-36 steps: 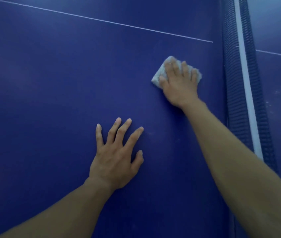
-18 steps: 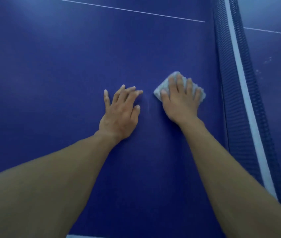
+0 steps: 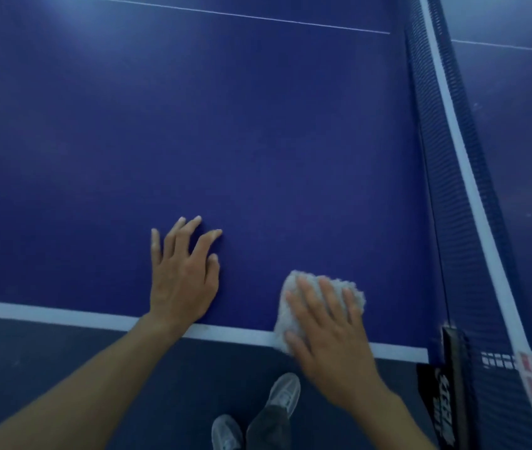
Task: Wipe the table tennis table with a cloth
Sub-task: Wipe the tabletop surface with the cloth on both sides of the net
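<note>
The blue table tennis table (image 3: 258,141) fills most of the view. A crumpled white cloth (image 3: 290,306) lies at the table's near edge, over the white border line (image 3: 46,315). My right hand (image 3: 329,332) presses flat on the cloth with fingers straight, covering most of it. My left hand (image 3: 183,271) rests flat on the bare table surface to the left of the cloth, fingers spread, heel near the white line.
The net (image 3: 453,157) with its white top band runs along the right side, fixed by a black clamp (image 3: 453,378) at the table edge. A thin white centre line (image 3: 258,17) crosses the far side. My shoes (image 3: 284,394) stand on the dark floor (image 3: 63,358) below.
My right hand has dragged the cloth from near the net's middle back toward me to the table's near edge. My left hand has also slid back toward the edge.
</note>
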